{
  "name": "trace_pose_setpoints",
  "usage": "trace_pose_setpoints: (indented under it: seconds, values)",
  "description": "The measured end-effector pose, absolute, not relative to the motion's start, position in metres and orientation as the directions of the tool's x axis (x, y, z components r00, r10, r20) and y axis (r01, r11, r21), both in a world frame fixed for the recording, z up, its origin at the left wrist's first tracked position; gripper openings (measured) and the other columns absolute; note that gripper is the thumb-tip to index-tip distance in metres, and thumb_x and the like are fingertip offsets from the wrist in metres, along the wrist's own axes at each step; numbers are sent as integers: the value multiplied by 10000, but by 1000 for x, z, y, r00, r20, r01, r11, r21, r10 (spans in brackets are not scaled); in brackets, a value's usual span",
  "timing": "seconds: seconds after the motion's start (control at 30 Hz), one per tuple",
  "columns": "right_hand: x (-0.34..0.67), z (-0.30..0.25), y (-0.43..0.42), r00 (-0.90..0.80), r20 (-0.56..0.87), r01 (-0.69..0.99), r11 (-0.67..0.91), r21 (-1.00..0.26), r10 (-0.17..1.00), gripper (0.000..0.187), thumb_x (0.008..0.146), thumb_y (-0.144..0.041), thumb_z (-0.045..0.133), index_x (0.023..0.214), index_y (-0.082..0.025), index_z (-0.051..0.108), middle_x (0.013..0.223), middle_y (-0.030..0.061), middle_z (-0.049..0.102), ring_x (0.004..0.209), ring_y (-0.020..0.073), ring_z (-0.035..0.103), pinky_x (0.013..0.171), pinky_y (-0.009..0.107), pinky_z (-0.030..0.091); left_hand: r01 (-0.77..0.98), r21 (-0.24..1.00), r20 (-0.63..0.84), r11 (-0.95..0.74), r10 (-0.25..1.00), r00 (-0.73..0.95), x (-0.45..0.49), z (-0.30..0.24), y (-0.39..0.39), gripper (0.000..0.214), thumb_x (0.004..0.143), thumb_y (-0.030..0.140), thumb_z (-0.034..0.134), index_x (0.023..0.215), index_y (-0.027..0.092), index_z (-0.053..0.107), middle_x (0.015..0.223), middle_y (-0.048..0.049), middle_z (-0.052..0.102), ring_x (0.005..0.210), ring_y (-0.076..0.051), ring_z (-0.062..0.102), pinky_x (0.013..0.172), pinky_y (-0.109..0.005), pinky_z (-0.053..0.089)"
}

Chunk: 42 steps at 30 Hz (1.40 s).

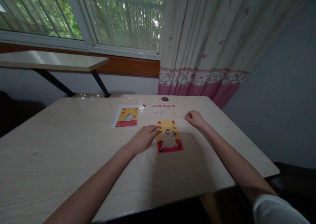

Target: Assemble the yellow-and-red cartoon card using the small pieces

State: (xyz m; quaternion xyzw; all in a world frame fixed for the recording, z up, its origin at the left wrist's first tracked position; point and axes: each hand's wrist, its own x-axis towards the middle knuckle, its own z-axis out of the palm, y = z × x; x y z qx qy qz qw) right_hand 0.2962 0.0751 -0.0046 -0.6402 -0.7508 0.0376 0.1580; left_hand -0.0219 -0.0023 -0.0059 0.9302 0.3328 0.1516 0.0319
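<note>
On pale wood-grain table (74, 145): flat, rectangular yellow-and-red jigsaw puzzle (170, 132) with white animal design, gap in lower middle. At left hand (145, 137): fingers loosely extended, grasping nothing, tips over puzzle's left edge; whether pressing, impossible to tell. At right hand (195, 118): thumb and forefinger pinched on tiny yellow piece (184, 117), beyond puzzle's right side, apart from it. Farther back: row of small red jigsaw pieces (164, 106). Left of puzzle: yellow-and-red printed sheet with white margin (127, 117).
</note>
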Motion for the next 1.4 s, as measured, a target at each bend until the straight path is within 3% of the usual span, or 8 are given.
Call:
trace_pose_setpoints:
  seconds: [0.27, 0.5, 0.77, 0.87, 1.03, 1.2, 1.4]
  values:
    - [291, -5, 54, -214, 211, 810, 294, -508, 954, 135, 719, -293, 602, 760, -165, 618, 686, 7, 608, 604, 121, 510, 583, 231, 372, 618, 171, 256, -767, 640, 724, -23, -6, -2, 445, 791, 14, 404, 1180, 215, 484, 1251, -89, 511, 1145, -215, 471, 902, -385, 412]
    - [284, -10, 53, -157, 236, 685, 278, -674, 959, 185, 746, -323, 580, 815, -160, 634, 754, 32, 651, 677, 131, 572, 643, 247, 434, 604, 175, 282, -778, 627, 726, -23, -6, -2, 411, 816, 37, 398, 1173, 220, 484, 1248, -88, 516, 1135, -212, 478, 889, -381, 419]
    - [246, -10, 79, -190, 214, 623, 286, -728, 958, 165, 736, -277, 603, 819, -141, 646, 780, 43, 676, 680, 123, 589, 655, 238, 453, 611, 181, 260, -771, 637, 726, -22, -4, -2, 429, 796, 28, 412, 1178, 205, 498, 1247, -96, 515, 1142, -217, 473, 906, -391, 414]
    - [233, -8, 86, -235, 190, 689, 301, -659, 953, 144, 751, -248, 588, 836, -151, 653, 808, 40, 684, 708, 126, 597, 677, 242, 450, 602, 191, 277, -775, 631, 725, -22, -5, -2, 438, 789, 26, 406, 1176, 207, 502, 1246, -96, 519, 1143, -219, 474, 906, -398, 415]
    - [222, 3, 97, -323, 247, 864, 391, -318, 914, 143, 766, -255, 566, 829, -210, 686, 895, 41, 680, 867, 194, 587, 777, 313, 423, 602, 201, 277, -773, 635, 722, -22, -4, -3, 447, 786, 20, 396, 1178, 208, 502, 1239, -94, 523, 1135, -221, 479, 894, -401, 423]
    - [180, 14, 111, -453, 238, 830, 504, -239, 859, 219, 827, -259, 502, 906, -210, 701, 914, 48, 683, 860, 187, 590, 788, 286, 423, 609, 206, 262, -766, 643, 719, -21, -5, -4, 433, 793, 21, 404, 1178, 190, 510, 1236, -102, 519, 1141, -232, 470, 914, -406, 412]
    - [136, 11, 114, -414, 232, 885, 449, -124, 880, 268, 850, -360, 516, 991, -208, 687, 978, 100, 662, 920, 225, 558, 798, 317, 416, 618, 214, 268, -757, 654, 708, -20, -6, -6, 438, 797, 20, 395, 1181, 195, 512, 1251, -106, 510, 1150, -233, 463, 918, -413, 408]
